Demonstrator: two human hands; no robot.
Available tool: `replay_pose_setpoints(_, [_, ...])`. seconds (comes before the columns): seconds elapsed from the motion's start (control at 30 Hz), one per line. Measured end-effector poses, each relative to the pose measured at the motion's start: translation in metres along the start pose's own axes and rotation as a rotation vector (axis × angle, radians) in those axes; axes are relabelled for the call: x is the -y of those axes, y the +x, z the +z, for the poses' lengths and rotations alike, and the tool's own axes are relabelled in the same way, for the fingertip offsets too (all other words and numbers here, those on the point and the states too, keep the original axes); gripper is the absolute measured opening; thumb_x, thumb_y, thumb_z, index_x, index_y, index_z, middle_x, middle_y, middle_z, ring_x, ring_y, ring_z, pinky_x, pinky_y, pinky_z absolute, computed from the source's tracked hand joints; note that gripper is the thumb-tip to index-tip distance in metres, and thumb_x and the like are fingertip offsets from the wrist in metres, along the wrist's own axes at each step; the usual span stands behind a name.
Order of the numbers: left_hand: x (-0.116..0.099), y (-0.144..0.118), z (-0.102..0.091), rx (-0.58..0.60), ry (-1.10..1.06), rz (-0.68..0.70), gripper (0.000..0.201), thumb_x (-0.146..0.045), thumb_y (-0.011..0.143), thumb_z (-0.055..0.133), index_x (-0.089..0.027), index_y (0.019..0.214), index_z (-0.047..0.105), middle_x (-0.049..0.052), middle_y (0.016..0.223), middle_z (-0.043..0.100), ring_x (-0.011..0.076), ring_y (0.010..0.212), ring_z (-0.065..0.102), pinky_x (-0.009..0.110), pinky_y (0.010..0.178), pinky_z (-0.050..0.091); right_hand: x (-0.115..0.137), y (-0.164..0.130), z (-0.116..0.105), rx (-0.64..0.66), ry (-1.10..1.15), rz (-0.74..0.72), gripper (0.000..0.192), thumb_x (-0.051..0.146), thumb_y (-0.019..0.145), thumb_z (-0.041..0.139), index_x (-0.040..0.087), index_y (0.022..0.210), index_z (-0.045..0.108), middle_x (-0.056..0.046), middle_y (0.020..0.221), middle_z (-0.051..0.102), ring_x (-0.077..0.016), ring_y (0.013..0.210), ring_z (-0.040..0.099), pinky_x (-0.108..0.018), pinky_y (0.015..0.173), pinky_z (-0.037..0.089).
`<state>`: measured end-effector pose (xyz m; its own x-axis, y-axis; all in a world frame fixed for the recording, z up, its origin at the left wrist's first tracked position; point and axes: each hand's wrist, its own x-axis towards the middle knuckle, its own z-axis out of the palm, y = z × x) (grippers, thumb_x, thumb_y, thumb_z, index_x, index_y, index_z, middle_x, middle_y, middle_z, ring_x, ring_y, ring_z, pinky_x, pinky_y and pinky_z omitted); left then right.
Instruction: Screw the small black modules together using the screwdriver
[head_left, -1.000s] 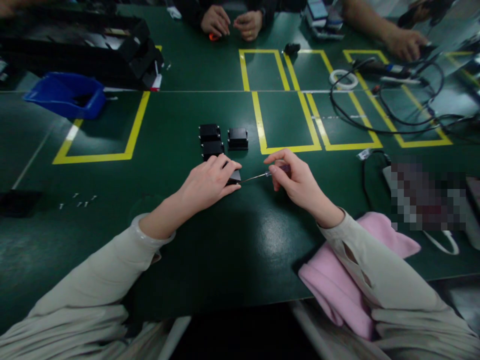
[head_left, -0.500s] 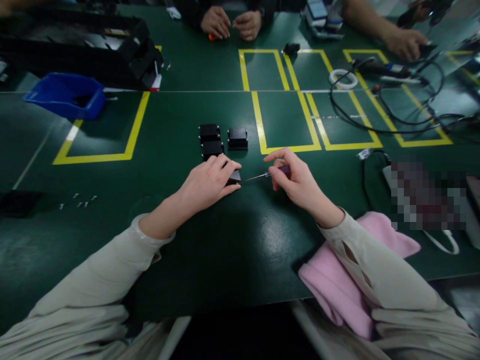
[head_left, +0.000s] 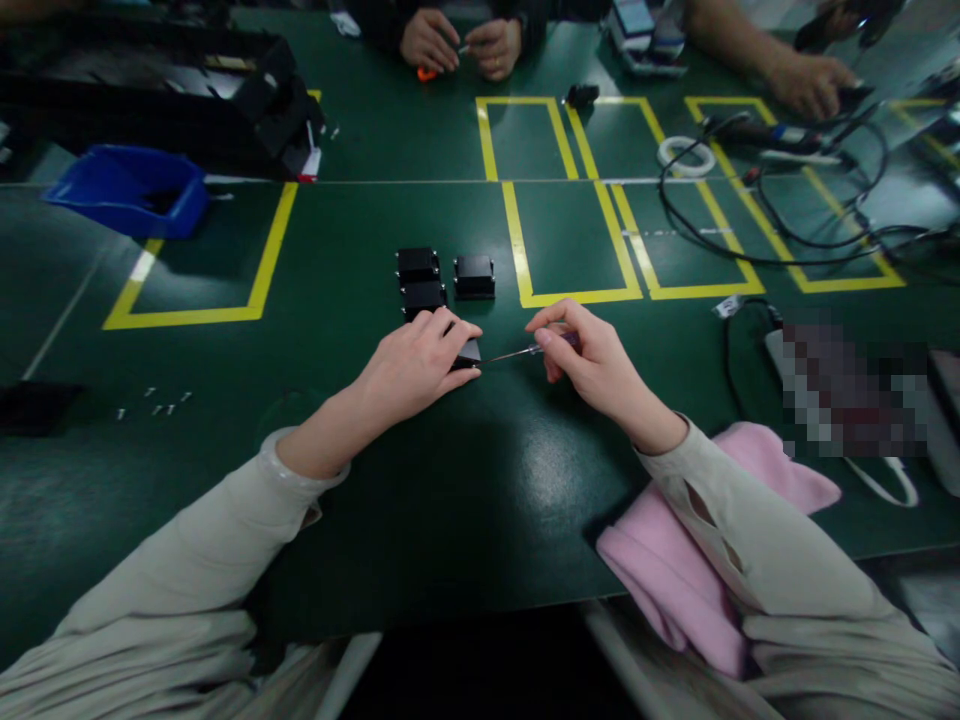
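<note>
My left hand [head_left: 416,355] is closed over a small black box [head_left: 469,352] on the green table and hides most of it. My right hand [head_left: 581,350] grips a screwdriver [head_left: 517,352] by its dark handle, the shaft pointing left. The tip meets the box's right side near a small screw. Just beyond my left hand are more black boxes of the same kind: one at the back [head_left: 417,264], one in front of it [head_left: 424,297], and one to the right [head_left: 474,276]. Small screws show at their sides.
Several loose screws [head_left: 159,408] lie at the left, near a dark flat piece [head_left: 37,408]. A blue bin [head_left: 127,190] stands farther back. Cables [head_left: 675,225] and a white tape ring [head_left: 686,157] lie at the right. A pink cloth [head_left: 675,560] is under my right forearm. Other people's hands [head_left: 461,45] are across the table.
Almost nothing differs. The fingers of my right hand have shifted slightly around the screwdriver handle, while my left hand stays on the box.
</note>
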<state>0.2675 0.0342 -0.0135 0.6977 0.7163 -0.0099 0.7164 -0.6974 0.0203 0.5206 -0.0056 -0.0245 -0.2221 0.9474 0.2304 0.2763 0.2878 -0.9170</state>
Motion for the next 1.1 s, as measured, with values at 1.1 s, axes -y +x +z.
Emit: replay_pose_setpoints(1.1, [-0.0005,0.0007,0.0006,-0.009,-0.022,-0.005,0.045,-0.04,0.105,0.064,-0.014,0.141,0.058,0.017,0.132,0.064,0.0325,0.117,0.064,0.044,0.096,0.058,-0.0006,0.0009,-0.0004,-0.012,-0.002,-0.014,0.021,0.041,0.11,0.059,0.021,0.105,0.06,0.007,0.068,0.056,-0.0095,0.053,0.055,-0.026,0.057,0.041])
